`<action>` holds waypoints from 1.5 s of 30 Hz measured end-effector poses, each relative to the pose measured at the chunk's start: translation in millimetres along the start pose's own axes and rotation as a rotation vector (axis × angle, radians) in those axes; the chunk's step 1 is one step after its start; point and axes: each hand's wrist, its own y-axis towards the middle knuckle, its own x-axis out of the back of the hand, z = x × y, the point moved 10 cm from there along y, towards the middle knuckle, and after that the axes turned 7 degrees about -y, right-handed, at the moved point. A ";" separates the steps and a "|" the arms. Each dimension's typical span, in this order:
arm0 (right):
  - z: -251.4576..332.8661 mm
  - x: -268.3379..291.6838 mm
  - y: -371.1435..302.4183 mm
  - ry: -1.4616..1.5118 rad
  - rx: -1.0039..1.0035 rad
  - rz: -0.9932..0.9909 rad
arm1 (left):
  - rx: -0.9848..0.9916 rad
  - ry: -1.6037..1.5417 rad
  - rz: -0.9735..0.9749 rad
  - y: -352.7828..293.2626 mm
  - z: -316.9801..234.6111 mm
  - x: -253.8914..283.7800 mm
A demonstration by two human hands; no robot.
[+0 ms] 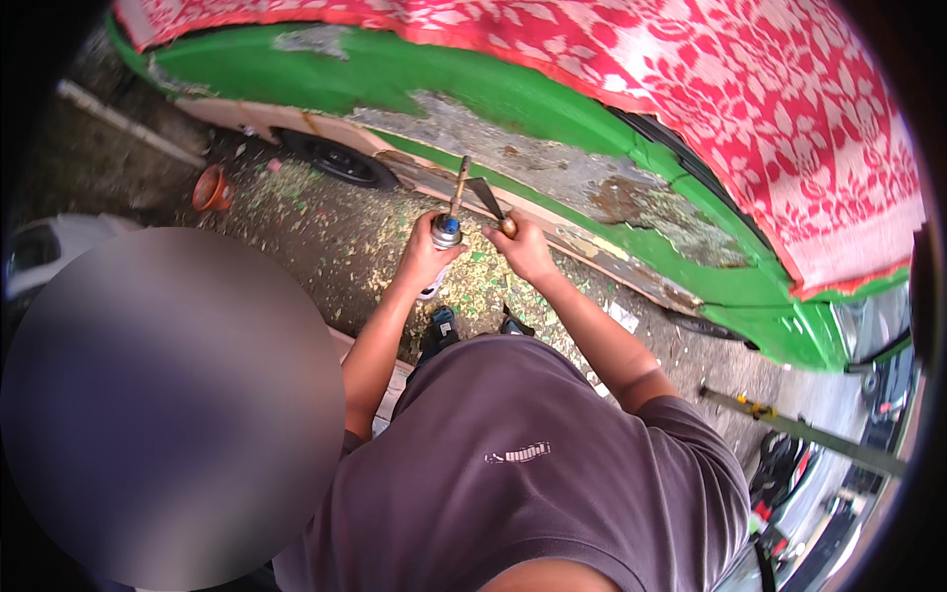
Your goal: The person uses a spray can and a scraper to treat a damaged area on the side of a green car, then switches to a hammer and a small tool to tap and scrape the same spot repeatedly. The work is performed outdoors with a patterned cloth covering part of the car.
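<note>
Gas torch (446, 235) located upright in the left hand (424, 257), between the wearer's body and the side of a green vehicle (562, 111). Left fingers are wrapped around the can below its head; the grip is closed, and the hand hides most of the can. Holding it low probably keeps the fingers clear of the metal tube (462, 181), which points away toward the vehicle (no flame can be made out).

Right hand (527, 249) is closed on the handle of a scraper (484, 196), its dark blade angled up and toward the tube. Blade and tube lie very near each other; contact cannot be confirmed. The thumb side of this hand extends toward the torch head, which suggests the two tools are brought together so that it may reach the valve.

Surface: the vehicle's flank shows a long bare patch (552, 166), grey with brown staining and ragged paint edges. Pale and green flakes (316, 222) cover the dark ground beneath. A red-and-white floral cloth (681, 64) is draped over the upper bodywork, presumably as a cover.

Surroundings: an orange pot (210, 189) lies near the wheel (337, 161); a green pole (819, 434) and parked vehicles (883, 395) stand at right. Lower left is obscured by blur.
</note>
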 end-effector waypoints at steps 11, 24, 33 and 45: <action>-66.4 14.0 -32.0 0.160 -0.277 -0.171 | 0.212 -0.533 0.416 22.5 44.1 -41.9; -92.1 41.2 -71.3 0.347 -0.416 -0.268 | -0.009 -0.347 0.560 38.0 22.5 -75.3; -130.6 56.0 -76.9 0.202 -0.465 -0.299 | 0.013 -0.124 0.614 27.5 22.5 -100.0; -228.0 80.6 -134.7 0.180 -0.625 -0.374 | 0.109 -0.229 0.645 20.7 96.9 -174.0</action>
